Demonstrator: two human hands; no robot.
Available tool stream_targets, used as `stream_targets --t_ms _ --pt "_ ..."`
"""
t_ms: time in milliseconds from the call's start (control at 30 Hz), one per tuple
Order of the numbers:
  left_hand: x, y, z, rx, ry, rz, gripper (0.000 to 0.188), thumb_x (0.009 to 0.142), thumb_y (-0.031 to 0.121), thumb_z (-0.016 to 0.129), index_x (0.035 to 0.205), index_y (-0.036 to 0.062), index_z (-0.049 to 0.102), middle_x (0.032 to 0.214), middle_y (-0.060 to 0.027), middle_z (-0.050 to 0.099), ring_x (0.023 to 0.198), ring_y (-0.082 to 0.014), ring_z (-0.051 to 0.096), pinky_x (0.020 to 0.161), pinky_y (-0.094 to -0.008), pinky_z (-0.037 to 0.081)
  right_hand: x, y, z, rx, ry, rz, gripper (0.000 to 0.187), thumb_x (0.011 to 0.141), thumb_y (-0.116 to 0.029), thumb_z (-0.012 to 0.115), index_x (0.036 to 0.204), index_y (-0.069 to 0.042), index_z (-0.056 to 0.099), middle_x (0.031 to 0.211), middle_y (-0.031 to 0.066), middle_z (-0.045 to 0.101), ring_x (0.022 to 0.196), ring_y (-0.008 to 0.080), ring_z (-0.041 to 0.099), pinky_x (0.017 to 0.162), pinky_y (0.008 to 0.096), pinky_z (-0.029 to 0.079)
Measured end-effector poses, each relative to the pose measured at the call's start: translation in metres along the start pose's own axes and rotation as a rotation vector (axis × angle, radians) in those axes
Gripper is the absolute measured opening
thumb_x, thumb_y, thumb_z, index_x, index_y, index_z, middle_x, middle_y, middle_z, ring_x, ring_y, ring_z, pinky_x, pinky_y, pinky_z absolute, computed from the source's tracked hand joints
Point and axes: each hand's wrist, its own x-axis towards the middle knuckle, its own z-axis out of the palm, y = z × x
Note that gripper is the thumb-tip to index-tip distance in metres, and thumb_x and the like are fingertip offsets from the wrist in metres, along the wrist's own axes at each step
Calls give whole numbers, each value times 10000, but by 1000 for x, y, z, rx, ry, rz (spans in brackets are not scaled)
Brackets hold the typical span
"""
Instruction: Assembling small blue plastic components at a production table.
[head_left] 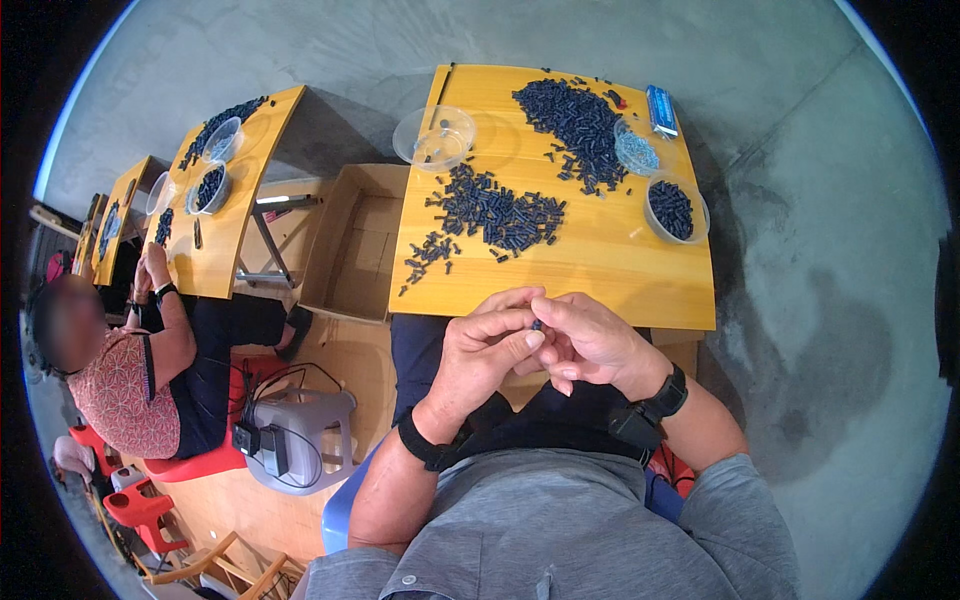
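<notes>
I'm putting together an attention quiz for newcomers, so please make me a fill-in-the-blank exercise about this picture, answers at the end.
1. The open cardboard box stands to the ____ of the person's table.
2. The shiny packet at the table's far right corner is mainly ____ in colour.
3. A small dark piece shows between the left hand and the right hand, each with a dark band around its ____.

Missing words: left; blue; wrist.

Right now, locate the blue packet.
In the head view, the blue packet is at the far right corner of the nearest wooden table, beside a clear bowl.
</notes>
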Motion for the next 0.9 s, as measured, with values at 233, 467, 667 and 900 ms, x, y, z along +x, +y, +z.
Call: stream_targets --t_ms 233,467,667,900 --pt "1 4 0 14 -38 13 165 779 -38 662 935 4 693 1177 -160 586 1108 -210 546 929 -309 425 -2 -1 2 -27 2 51 462 946 -424 482 774 -1 558 553 34 518 378 83 494 335 264 491" --pt "6 9 -3 182 -151 67 130 788 -28 639 898 12 694 1121 -139 629 1161 -247 522 977 -351 388 -6 -6 5 -87 -11 174 537 942 -487 440 701 -13 515 508 23 477 330 74 443 315 253 463" --pt "9 10 -2 203 -180 73 146 785 -33 627 911 4 692 1092 -135 649 1183 -261 511 1046 -394 342 -5 6 9 -49 68 154 464 946 -454 437 691 -68 477 487 -17 401 317 55 388 313 269 453" --pt "9 4 -5 81 -128 -97 117 803 -22 621 904 -33 679 826 -105 686 771 -174 648 994 -393 414 3 22 16 231 110 116 402 938 -411 452 658 -124 408 493 -56 298 336 49 318 362 303 480"
